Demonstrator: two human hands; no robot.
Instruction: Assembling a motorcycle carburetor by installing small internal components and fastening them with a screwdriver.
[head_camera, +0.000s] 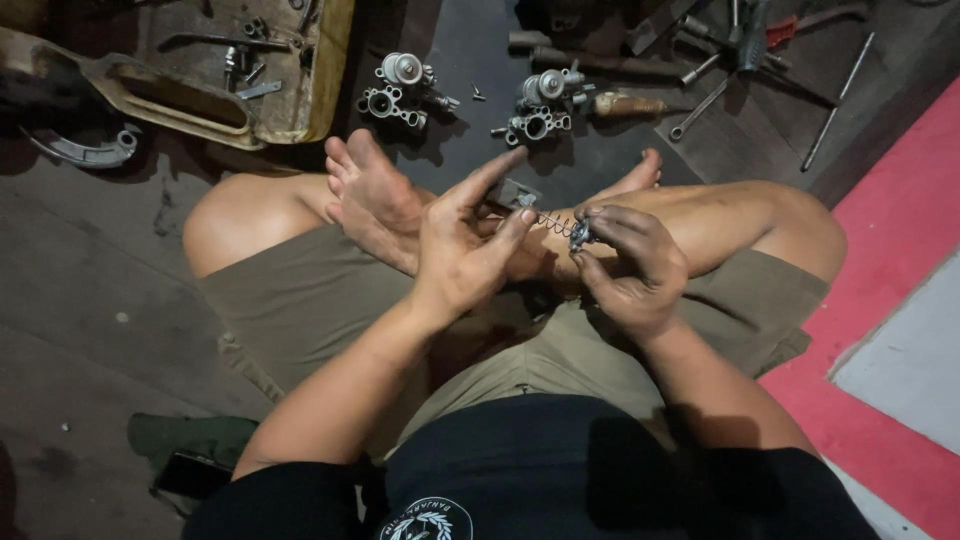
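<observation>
I sit cross-legged on a dark floor. My left hand (465, 245) pinches a small grey metal part (515, 193) between thumb and fingertips, its forefinger stretched out. A thin coil spring (556, 222) runs from that part to a small dark metal cap (580, 236). My right hand (628, 262) grips that cap with thumb and fingertips. Both hands hover over my crossed shins and feet, close together, smeared with grease.
Two carburettor bodies (400, 90) (540, 105) lie on the floor beyond my feet. A dirty yellow tray (300, 110) with small parts sits at top left. Wrenches and rods (740, 60) lie at top right. A red-and-white floor strip (890, 300) runs along the right.
</observation>
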